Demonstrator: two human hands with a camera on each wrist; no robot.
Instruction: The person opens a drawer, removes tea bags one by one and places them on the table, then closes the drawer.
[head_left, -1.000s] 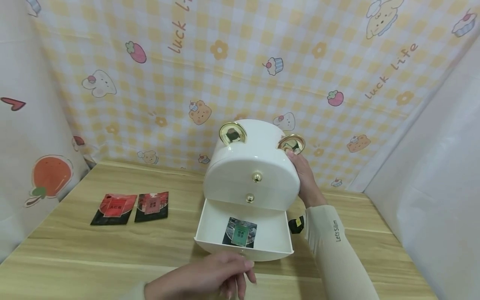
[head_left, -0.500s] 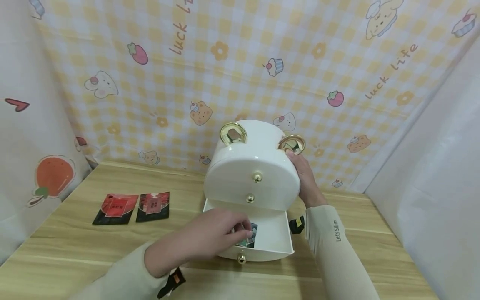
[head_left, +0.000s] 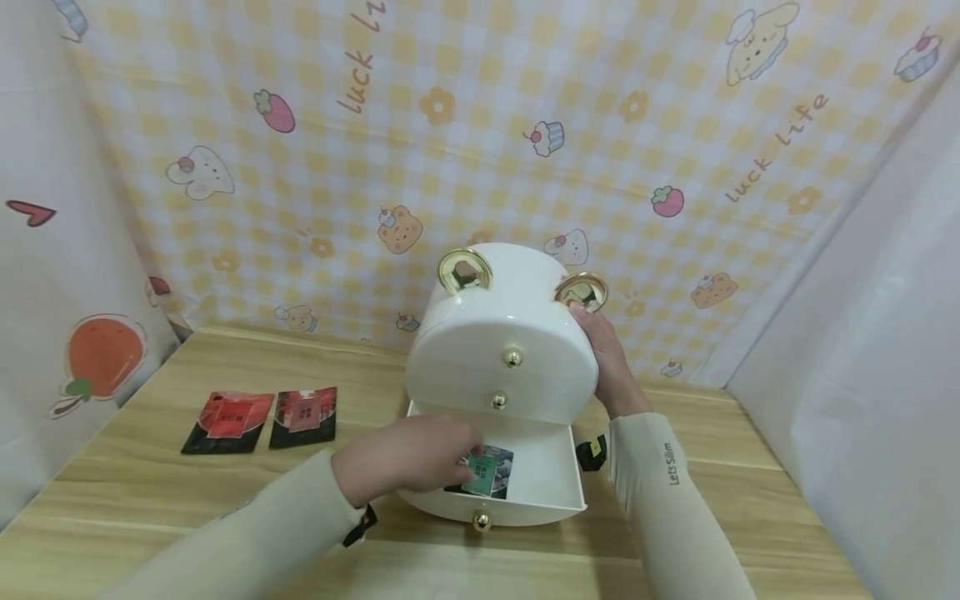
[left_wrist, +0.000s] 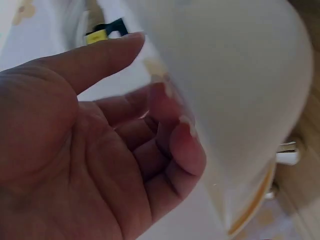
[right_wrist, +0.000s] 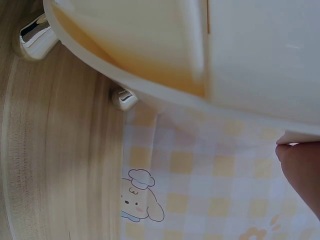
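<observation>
A white drawer box [head_left: 495, 333] with gold ear-shaped discs stands on the table, its bottom drawer [head_left: 547, 467] pulled out. Inside lies a dark sachet with a green label [head_left: 483, 471]. My left hand [head_left: 412, 454] reaches over the drawer's left side, fingertips right at the sachet's left edge. In the left wrist view, the left hand [left_wrist: 100, 145] has loosely bent fingers and thumb apart, nothing between them, beside a smooth white surface. My right hand [head_left: 606, 354] holds the box's right side, thumb below the right gold disc [head_left: 582, 292]; its other fingers are mostly hidden.
Two red and black sachets, one larger-looking sachet [head_left: 227, 422] and another sachet [head_left: 303, 417], lie on the wooden table [head_left: 150, 517] at left. A patterned cloth [head_left: 480, 125] hangs close behind the box. A gold knob [head_left: 482, 521] sticks out of the open drawer's front.
My left hand has risen from in front of the drawer, gone in over the sachet, then shifted slightly left, uncovering more of it. The right hand keeps its place on the box.
</observation>
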